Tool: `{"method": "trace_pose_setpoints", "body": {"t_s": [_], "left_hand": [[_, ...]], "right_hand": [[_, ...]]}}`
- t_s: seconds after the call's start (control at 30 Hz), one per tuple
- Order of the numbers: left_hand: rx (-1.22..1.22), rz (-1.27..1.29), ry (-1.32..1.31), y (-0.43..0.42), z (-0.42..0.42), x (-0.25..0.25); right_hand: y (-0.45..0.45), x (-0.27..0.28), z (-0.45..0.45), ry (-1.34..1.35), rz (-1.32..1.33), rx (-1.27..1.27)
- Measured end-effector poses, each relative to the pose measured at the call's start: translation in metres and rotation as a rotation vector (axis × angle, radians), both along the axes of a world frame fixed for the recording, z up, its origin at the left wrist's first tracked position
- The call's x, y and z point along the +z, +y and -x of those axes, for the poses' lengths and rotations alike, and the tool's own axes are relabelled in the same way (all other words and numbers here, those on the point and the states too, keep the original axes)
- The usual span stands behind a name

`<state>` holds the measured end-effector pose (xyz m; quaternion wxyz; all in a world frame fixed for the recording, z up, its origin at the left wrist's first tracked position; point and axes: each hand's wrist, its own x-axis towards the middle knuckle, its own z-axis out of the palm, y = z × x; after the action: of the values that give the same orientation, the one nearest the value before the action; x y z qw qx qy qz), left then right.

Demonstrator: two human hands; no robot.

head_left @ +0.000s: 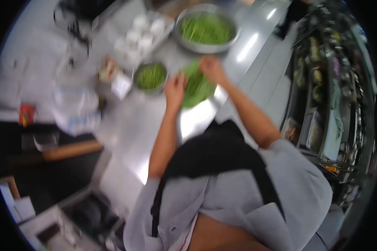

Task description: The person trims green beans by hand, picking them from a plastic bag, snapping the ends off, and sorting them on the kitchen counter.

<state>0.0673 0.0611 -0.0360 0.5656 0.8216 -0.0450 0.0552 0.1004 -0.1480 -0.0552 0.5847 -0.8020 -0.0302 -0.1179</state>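
Observation:
A green plastic bag (194,90) with green pieces inside lies on the steel counter (132,121) in front of me. My left hand (175,90) is closed on the bag's left edge, and my right hand (212,69) pinches its upper right edge. Just left of my left hand is a small metal bowl (150,77) of cut green vegetables. Beyond my hands stands a large metal bowl (207,29) filled with long green pieces. Motion blur hides the fingertips in detail.
At the upper left, a tray (159,44) holds several white round items. Clear plastic bags (76,106) and a red packet (27,114) are on the left. Shelves (318,96) with trays of produce stand at the right, across the tiled floor (266,79).

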Motion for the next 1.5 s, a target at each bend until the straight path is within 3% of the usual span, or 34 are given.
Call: {"method": "trace_pose_setpoints", "body": {"t_s": [0.03, 0.1, 0.27, 0.5, 0.6, 0.7, 0.8, 0.9, 0.93, 1.03, 1.13, 1.33, 1.5], "left_hand": [[-0.003, 0.194, 0.001, 0.001, 0.005, 0.022], [0.020, 0.630, 0.099, 0.001, 0.004, 0.029], [-0.060, 0.690, 0.170, -0.005, 0.011, 0.041], [0.033, 0.458, 0.103, -0.019, 0.027, 0.046], [0.088, 0.373, 0.067, -0.029, 0.033, 0.047], [0.165, 0.231, 0.099, -0.041, 0.044, 0.052], [0.177, 0.087, 0.186, -0.043, 0.041, 0.030], [0.120, -0.523, 0.133, -0.048, 0.030, 0.012], [0.131, -0.697, 0.167, -0.051, 0.029, 0.007], [0.134, -0.796, 0.195, -0.047, 0.027, 0.004], [0.193, -0.707, 0.102, -0.036, 0.029, 0.012], [0.015, -0.732, 0.081, -0.037, 0.017, -0.009], [0.091, -0.614, 0.016, -0.030, 0.011, 0.000]], "right_hand": [[0.004, 0.026, 0.012, -0.038, -0.148, 0.055], [0.004, 0.061, 0.023, 0.102, -0.094, 0.084], [0.009, 0.071, 0.036, 0.319, -0.146, 0.390], [0.006, 0.053, 0.026, 0.428, -0.165, 0.568], [0.008, 0.032, 0.015, 0.451, -0.304, 0.411], [0.004, 0.013, 0.002, 0.476, -0.155, 0.318], [-0.012, 0.006, -0.001, 0.268, 0.263, 0.363], [-0.020, 0.000, -0.002, 0.301, 0.249, 0.374], [-0.022, -0.006, -0.003, 0.195, 0.270, 0.401], [-0.024, -0.005, -0.009, 0.251, 0.271, 0.472], [-0.031, 0.009, -0.016, 0.359, 0.269, 0.463], [-0.035, -0.007, -0.021, 0.363, 0.246, 0.518], [-0.039, -0.008, -0.028, 0.468, 0.170, 0.525]]}}
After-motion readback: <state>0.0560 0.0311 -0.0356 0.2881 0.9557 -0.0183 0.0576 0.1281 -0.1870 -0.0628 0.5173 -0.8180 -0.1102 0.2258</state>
